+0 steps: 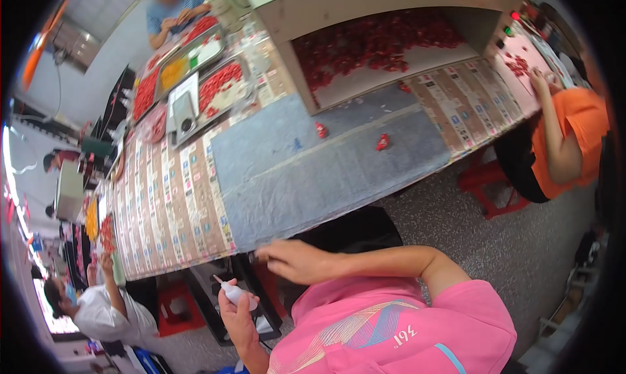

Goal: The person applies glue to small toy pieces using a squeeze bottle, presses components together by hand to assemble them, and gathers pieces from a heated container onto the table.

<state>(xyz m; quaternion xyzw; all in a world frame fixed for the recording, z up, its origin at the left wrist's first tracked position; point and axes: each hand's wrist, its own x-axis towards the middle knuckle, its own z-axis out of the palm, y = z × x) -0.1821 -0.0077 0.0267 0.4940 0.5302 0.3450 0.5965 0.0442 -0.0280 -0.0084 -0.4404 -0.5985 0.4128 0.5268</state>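
Note:
My left hand (240,316) is wrapped round a small white squeeze bottle (238,297) with a thin nozzle pointing up and left. Just beyond the table's near edge, my right hand (298,260) is held palm down, its fingers partly spread and pointing left; nothing can be made out in it. On the blue cloth (287,185) lie two small red pieces, one (321,129) near the middle and another (383,141) further right. Neither hand touches them.
A box-like housing (280,28) holds a heap of red pieces (385,45). Metal trays (244,81) with red and yellow pieces stand at the back left. A person in orange (580,133) works at right, one in white (111,315) at left, another (173,12) behind.

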